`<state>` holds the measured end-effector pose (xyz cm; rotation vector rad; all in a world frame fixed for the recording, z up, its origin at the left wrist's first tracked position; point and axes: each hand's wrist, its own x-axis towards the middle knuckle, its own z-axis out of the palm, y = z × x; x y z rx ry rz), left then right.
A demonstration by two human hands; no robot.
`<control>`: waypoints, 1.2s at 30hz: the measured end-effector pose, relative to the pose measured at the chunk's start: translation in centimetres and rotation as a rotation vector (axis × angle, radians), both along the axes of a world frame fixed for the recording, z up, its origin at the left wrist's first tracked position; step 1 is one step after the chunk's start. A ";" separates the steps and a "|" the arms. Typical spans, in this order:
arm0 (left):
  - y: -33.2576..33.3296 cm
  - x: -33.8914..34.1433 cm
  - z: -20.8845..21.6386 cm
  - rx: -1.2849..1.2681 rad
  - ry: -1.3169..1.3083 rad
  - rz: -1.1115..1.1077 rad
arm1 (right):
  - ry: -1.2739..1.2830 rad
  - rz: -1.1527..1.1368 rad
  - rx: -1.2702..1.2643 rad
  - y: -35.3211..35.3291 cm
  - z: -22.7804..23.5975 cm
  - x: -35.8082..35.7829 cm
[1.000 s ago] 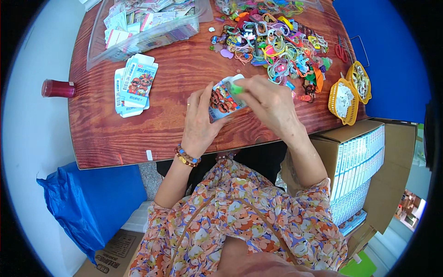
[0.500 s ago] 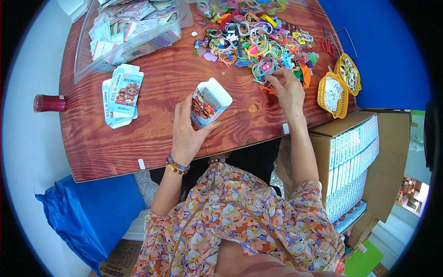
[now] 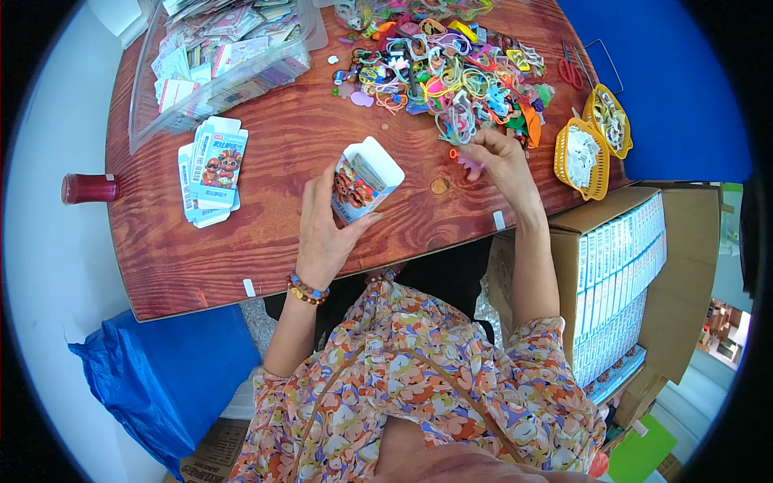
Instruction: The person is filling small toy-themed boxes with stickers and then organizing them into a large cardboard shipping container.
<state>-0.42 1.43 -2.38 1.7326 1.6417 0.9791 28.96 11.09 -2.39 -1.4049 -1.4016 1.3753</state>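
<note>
My left hand (image 3: 326, 221) grips a small blue-and-white carton (image 3: 354, 189) with cartoon figures on its front. The carton is tilted, its top flap stands open, and a flat piece shows inside. At the near edge of a heap of colourful plastic trinkets (image 3: 443, 76), the fingers of my right hand (image 3: 503, 165) are pinched together. A small pinkish-purple trinket (image 3: 470, 163) shows at those fingertips, partly covered by them; its exact kind is unclear. Beside it lies a little orange-red ring (image 3: 453, 153).
Flat cartons (image 3: 213, 173) lie stacked at left, below a clear bin (image 3: 153, 121) of cards. Two yellow baskets (image 3: 592, 189) with small white packets and red scissors (image 3: 571, 75) are at right. A cardboard box (image 3: 692, 266) of packed cartons stands beside the table; a dark red jar (image 3: 87, 187) is far left.
My right hand has drawn slightly back from the heap, with the pinkish-purple trinket now showing at its fingers. My left hand keeps the carton in nearly the same place.
</note>
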 end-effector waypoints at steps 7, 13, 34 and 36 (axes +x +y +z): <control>-0.3 -0.3 0.2 0.002 0.088 -0.019 | -1.086 -0.090 0.276 -1.9 2.0 -0.7; -0.2 -0.4 0.1 0.010 0.078 -0.020 | -0.814 -0.180 0.285 -2.5 1.6 0.2; 0.3 0.3 -0.3 0.058 0.105 -0.095 | -0.663 -0.054 0.174 -3.8 0.2 -1.2; 0.3 0.2 -0.2 0.053 0.103 -0.091 | -0.588 -0.049 0.106 -3.9 0.1 -1.6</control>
